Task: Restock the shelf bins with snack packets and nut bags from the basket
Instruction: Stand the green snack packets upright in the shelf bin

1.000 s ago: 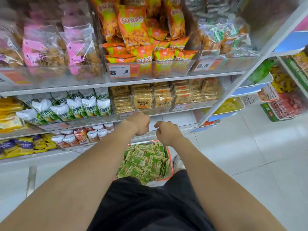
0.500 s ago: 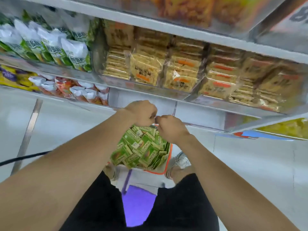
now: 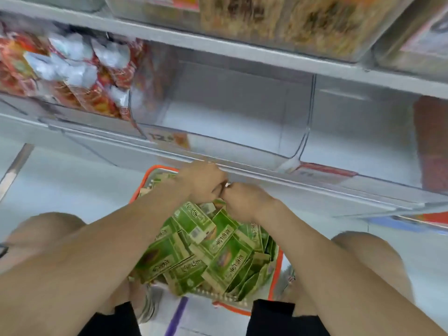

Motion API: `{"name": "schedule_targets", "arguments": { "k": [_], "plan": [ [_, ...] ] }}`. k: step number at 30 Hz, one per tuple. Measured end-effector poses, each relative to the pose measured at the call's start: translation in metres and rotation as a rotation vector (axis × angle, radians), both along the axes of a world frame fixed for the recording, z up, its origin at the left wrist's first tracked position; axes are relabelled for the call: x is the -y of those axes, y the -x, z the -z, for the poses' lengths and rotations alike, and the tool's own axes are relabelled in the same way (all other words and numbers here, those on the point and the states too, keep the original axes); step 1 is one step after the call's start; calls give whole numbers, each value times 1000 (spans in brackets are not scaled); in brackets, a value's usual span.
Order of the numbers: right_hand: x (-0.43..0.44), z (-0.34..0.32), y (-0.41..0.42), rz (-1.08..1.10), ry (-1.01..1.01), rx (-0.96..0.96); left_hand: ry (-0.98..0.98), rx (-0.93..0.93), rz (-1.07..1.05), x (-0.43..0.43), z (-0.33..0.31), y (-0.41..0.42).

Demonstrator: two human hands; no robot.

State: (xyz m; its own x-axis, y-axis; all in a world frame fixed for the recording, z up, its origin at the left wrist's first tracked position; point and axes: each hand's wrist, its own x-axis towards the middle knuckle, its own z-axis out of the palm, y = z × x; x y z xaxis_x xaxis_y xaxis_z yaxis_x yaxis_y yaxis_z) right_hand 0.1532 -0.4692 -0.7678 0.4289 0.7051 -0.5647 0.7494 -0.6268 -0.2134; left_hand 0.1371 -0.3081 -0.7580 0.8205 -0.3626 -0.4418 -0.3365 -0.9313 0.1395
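A basket with an orange rim (image 3: 279, 267) sits on the floor between my knees, heaped with several green snack packets (image 3: 206, 251). Over its far end my left hand (image 3: 203, 183) and my right hand (image 3: 244, 200) are both closed into fists, knuckles touching. A small glint shows between them; what they grip, if anything, is hidden. Just beyond the hands, on the low shelf, stands a clear plastic bin (image 3: 230, 112) with nothing in it.
Left of that bin, another bin holds red and white packets (image 3: 80, 78). A further clear bin (image 3: 358, 122) is on the right, and bins of brown snacks (image 3: 278, 23) fill the shelf above. My bare knees (image 3: 46, 229) flank the basket on pale floor tiles.
My head has dropped low and close to the bottom shelf, so the basket and the clear bin now fill the view. My fists came together and stay closed over the basket.
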Motion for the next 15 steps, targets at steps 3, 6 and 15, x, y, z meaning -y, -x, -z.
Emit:
{"name": "schedule_targets", "arguments": {
  "k": [3,6,15],
  "plan": [
    [-12,8,0,16,110,-34,16,145,3,-5,33,3],
    [-18,2,1,26,186,-19,82,330,22,-8,49,15],
    [-10,-2,58,21,75,118,6,81,-263,-31,56,102]
  ]
}}
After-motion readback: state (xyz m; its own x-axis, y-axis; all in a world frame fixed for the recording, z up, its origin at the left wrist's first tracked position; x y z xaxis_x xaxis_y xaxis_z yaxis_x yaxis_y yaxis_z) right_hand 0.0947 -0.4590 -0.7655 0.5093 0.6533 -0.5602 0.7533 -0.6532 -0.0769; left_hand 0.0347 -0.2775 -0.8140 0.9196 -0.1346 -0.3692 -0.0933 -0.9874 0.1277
